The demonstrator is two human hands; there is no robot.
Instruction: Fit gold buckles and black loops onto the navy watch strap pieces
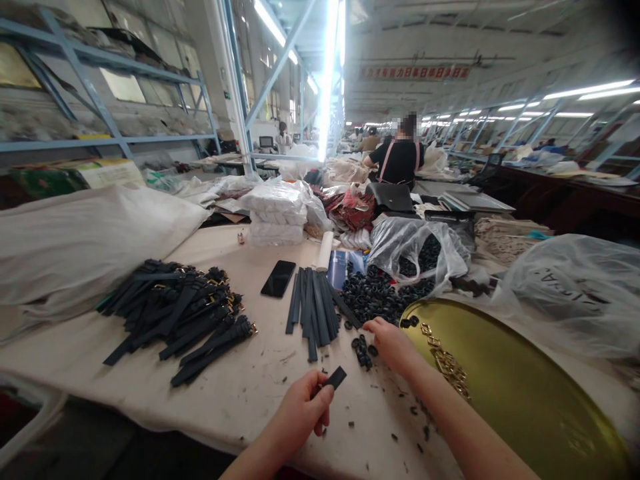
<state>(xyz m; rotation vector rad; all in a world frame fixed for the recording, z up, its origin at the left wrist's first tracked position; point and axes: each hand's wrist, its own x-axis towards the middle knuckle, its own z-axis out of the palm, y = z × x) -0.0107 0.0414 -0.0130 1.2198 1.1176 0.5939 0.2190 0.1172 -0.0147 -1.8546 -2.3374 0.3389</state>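
My left hand [306,402] is closed around a short dark strap [336,378], whose flat end sticks out past the fingers. My right hand [393,343] reaches over the table with its fingers bent together; whether anything is pinched in them is hidden. Its fingertips are beside the lower end of a slanting strap and close to a small group of black loops [363,352]. Loose dark straps [313,310] lie fanned out ahead of my hands. Behind the right hand spreads a heap of black loops [373,293].
Straps with gold buckles [185,307] are piled at left. A black phone [279,279] lies mid-table. At right, a gold tray [530,373] holds gold buckles [450,370]. A clear plastic bag [415,247] and white packages [277,213] stand behind. A person [400,157] sits farther back.
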